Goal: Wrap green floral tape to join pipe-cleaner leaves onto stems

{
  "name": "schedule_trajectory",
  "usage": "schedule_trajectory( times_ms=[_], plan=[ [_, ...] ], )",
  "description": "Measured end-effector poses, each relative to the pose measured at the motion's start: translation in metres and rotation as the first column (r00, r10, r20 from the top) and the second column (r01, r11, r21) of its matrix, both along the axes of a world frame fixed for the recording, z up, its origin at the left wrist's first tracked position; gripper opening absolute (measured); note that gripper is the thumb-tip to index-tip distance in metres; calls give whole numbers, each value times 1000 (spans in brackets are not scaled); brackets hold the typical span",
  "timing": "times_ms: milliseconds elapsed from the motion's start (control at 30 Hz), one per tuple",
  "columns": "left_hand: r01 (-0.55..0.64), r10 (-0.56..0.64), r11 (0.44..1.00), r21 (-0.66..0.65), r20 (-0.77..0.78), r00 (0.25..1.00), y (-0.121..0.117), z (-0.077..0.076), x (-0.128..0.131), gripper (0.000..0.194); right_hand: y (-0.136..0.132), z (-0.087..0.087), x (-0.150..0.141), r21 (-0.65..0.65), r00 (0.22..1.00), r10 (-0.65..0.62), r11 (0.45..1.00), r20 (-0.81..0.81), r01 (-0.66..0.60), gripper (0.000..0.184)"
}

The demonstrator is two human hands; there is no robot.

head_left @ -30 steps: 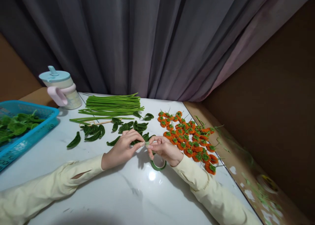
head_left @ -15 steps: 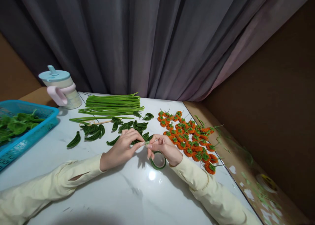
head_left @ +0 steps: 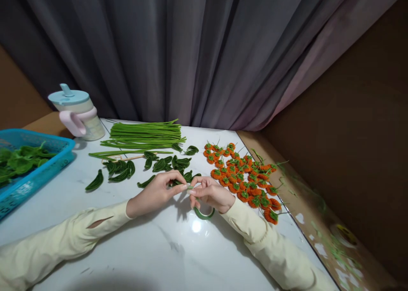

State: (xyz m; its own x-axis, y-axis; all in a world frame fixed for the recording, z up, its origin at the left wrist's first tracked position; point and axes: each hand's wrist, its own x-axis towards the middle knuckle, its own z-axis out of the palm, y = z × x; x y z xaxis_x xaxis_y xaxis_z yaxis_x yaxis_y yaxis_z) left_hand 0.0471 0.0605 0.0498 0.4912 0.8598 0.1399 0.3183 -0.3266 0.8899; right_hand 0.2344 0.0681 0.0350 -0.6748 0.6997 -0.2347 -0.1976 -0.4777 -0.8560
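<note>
My left hand and my right hand meet fingertip to fingertip over the middle of the table. Between their pinched thumbs and forefingers is a short piece of pale green tape, mostly covered by the fingers. A roll of green tape lies on the tabletop just below my right hand, which hides its upper part. Dark green pipe-cleaner leaves are scattered behind my left hand. To the right of my right hand sit many small orange pipe-cleaner persimmons with green tops and thin wire stems.
Bright green pipe-cleaner stems lie in a bundle at the back of the white table. A blue basket with green leaves stands at left, a lidded cup behind it. Scraps litter the brown surface on the right.
Both hands stay pinched together, with small finger shifts around the tape piece. My right hand has lowered slightly and covers more of the tape roll. The view has shifted slightly.
</note>
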Motion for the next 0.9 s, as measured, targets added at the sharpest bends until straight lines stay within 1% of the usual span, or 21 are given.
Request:
schedule_trajectory(
  times_ms=[67, 167, 267, 400, 500, 567, 600, 633, 667, 700, 767, 800, 833, 867, 900],
  plan=[
    [16, -15, 999, -43, 5, 1000, 1, 1, 0, 19, 0, 2, 1, 32, 1000, 10, 999, 16, -11, 30],
    [36, -37, 995, -91, -7, 999, 2, 2, 0, 21, -1, 8, 2, 120, 997, 1, 993, 75, -10, 34],
    [70, -73, 995, -77, -48, 996, 2, 4, 0, 19, -3, 12, 3, 209, 984, -36, 978, 173, 0, 31],
    [111, -115, 993, -47, -98, 989, 2, 4, -2, 17, -8, 13, 1, 306, 951, -75, 952, 300, -21, 27],
    [119, -126, 988, -102, -70, 990, 4, 6, -3, 18, -11, 12, 0, 406, 926, -144, 914, 350, -12, 24],
    [121, -131, 978, -172, -50, 990, 5, 8, -3, 20, -13, 13, 0, 505, 905, -201, 863, 376, -18, 20],
    [124, -134, 968, -218, -32, 991, 6, 9, -3, 22, -14, 13, 0, 569, 891, -233, 822, 389, -34, 18],
    [126, -133, 954, -273, -5, 991, 7, 9, -3, 23, -14, 13, 0, 641, 876, -269, 765, 400, -58, 16],
    [128, -126, 934, -334, 27, 992, 7, 10, -3, 23, -14, 12, 1, 719, 860, -311, 690, 405, -89, 15],
    [129, -115, 909, -397, 58, 992, 8, 10, -3, 23, -14, 12, 2, 793, 846, -355, 597, 397, -122, 15],
    [121, -80, 849, -514, 101, 992, 9, 9, -3, 22, -13, 9, 4, 909, 837, -424, 373, 345, -185, 15],
    [119, -67, 819, -561, 112, 991, 10, 7, -4, 21, -13, 8, 5, 941, 839, -445, 261, 314, -214, 16],
    [124, -62, 793, -597, 123, 990, 10, 6, -4, 21, -13, 7, 6, 956, 839, -459, 160, 292, -245, 18],
    [135, -61, 770, -624, 138, 989, 11, 3, -4, 20, -13, 6, 7, 957, 835, -472, 76, 282, -280, 19],
    [149, -62, 750, -644, 156, 986, 12, 1, -3, 20, -13, 5, 8, 949, 827, -487, 11, 280, -315, 21]
  ],
)
